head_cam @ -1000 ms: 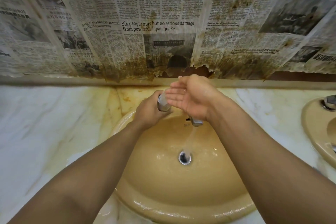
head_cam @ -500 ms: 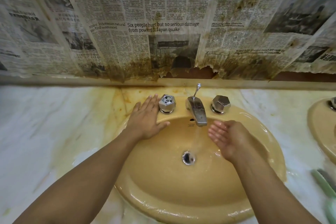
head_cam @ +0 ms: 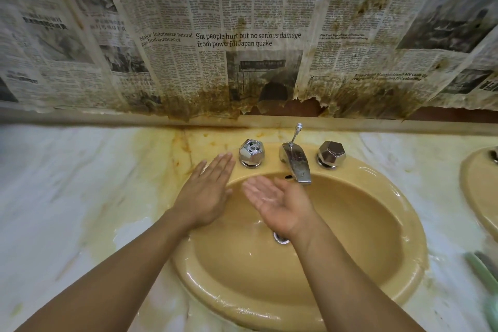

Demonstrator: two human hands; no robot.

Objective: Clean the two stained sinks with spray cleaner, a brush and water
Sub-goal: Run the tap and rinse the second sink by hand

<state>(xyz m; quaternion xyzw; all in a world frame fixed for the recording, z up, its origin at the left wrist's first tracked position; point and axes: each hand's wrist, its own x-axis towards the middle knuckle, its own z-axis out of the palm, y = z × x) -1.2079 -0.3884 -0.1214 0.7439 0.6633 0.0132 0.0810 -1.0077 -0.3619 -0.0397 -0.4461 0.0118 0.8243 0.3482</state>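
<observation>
Looking at the tan sink (head_cam: 363,237): centre of view, set in the stained marble counter (head_cam: 67,183). Our left hand (head_cam: 207,194) lies flat, palm down, on its back-left rim, straight fingers (head_cam: 221,167) just beside the left tap knob (head_cam: 251,153), gripping nothing. Our right hand (head_cam: 277,202) sits palm up over the basin, fingers loosely spread, empty, just left of the spout (head_cam: 296,163). Second sink (head_cam: 479,191) is at far right.

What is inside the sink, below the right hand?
The drain sits at the bottom of the wet sink, partly covered by the wrist of the right hand. Whether water runs from the spout cannot be seen.
</observation>
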